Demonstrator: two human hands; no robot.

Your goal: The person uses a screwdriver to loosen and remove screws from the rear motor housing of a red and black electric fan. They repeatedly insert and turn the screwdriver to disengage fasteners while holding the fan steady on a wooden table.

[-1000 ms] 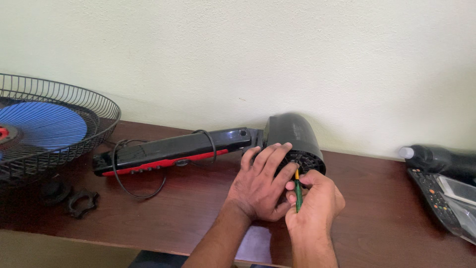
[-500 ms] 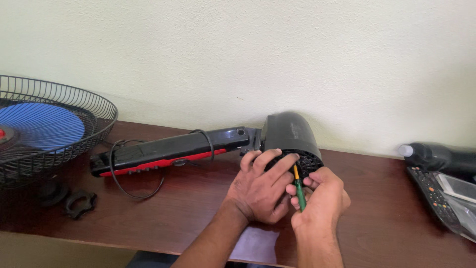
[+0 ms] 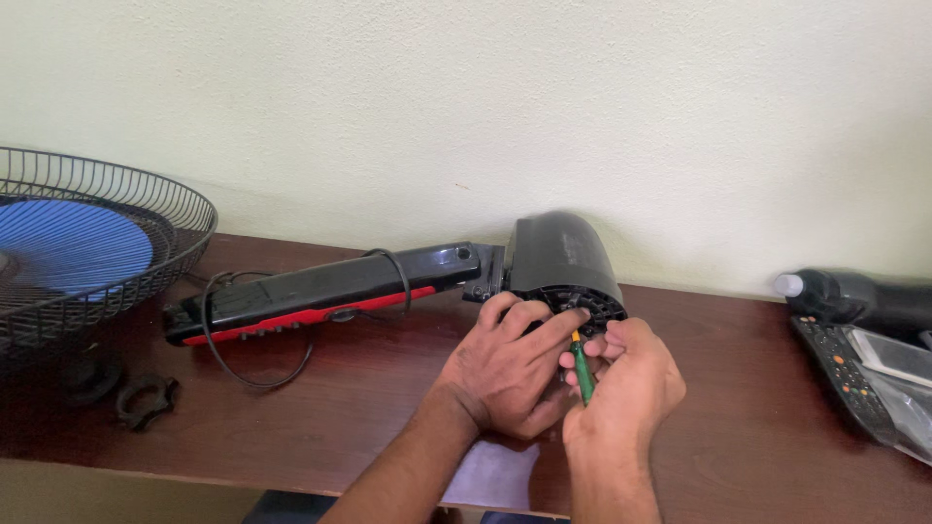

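A long dark brown wooden table (image 3: 320,427) runs under both hands, against a pale cream wall (image 3: 582,97). Far out to the left of the left hand sits a round black wire fan guard (image 3: 146,194) with a blue plastic fan blade (image 3: 73,243) lying inside it. From the hands, a long black and red plastic fan stand arm (image 3: 311,291) stretches away to the left, a thin black power cord (image 3: 257,374) looped around it. It joins the rounded black plastic fan motor housing (image 3: 558,257), which lies on its side just beyond the fingertips, its ribbed open face turned toward the person. Well off to the right of the right hand lie a black bottle-like object with a white cap (image 3: 854,296) and a dark remote control with small buttons (image 3: 840,374). The left hand (image 3: 510,369) rests spread on the housing's face, fingers curled over its rim. The right hand (image 3: 626,383) is closed around a thin green-handled screwdriver (image 3: 582,374), its tip at the housing's face. Far left of the left hand, near the table's front edge, lies a small black plastic ring nut (image 3: 148,400).
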